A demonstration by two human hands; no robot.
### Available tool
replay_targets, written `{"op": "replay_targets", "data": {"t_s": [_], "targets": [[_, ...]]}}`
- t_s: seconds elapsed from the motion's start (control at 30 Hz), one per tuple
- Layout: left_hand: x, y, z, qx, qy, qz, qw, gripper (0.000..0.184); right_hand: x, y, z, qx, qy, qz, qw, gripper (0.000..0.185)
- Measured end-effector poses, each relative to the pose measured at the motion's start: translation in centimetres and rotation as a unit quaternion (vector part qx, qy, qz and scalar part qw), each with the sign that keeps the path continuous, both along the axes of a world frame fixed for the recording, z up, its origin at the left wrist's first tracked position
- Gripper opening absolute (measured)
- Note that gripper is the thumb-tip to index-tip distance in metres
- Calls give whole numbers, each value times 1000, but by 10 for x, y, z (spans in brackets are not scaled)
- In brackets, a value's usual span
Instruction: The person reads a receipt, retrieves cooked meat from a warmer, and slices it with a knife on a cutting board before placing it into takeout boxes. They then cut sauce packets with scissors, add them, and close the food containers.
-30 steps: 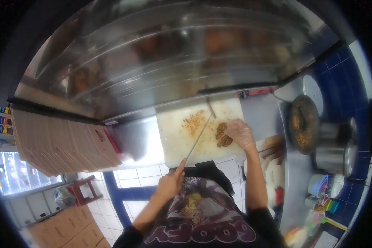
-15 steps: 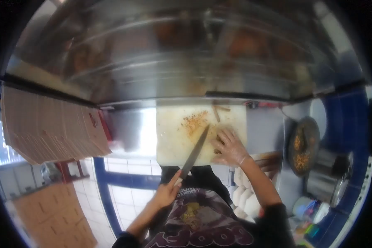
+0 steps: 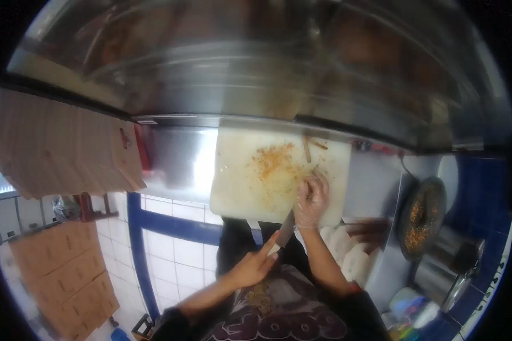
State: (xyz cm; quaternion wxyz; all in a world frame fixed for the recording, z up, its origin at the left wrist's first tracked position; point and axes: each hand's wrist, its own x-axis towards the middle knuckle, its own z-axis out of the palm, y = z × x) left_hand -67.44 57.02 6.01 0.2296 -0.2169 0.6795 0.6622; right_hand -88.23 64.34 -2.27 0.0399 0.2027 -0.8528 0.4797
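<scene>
Drawn back from the scattered crumbs [image 3: 273,162] over the past half second, the knife [image 3: 285,230] now slants toward our gloved right hand [image 3: 313,193], whose fingers have bunched up from their earlier spread. We grip the knife by its handle, our bare left hand [image 3: 256,267] closed around it just off the near edge of a white cutting board [image 3: 227,196]. The blade's far end lies at that edge, beside the right wrist; whether the two touch, we cannot tell. Nor can we tell if the curled right hand, on the board's right side, encloses anything. Orange-brown crumbs cover the board's middle, and brown sticks [image 3: 308,150] lie near its far right corner. Stacked cardboard [image 3: 62,145] stands to our left beyond a steel counter [image 3: 176,156]; to our right are a dark pan [image 3: 431,213] of orange bits and a metal pot [image 3: 435,281].
</scene>
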Motion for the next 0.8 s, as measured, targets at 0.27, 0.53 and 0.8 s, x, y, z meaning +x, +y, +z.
{"op": "replay_targets", "data": {"t_s": [0.27, 0.53, 0.8], "targets": [[-25, -19, 123, -126, -44, -112, 985, 73, 3, -11, 30, -579, -432, -151, 675, 38], [-10, -53, 129, -317, 35, -187, 929, 71, 8, 1, 19, -775, -480, -64, 407, 48], [-60, -123, 3, -591, 332, -315, 664, 56, 74, 88, 64, -871, -339, -56, 351, 47]]}}
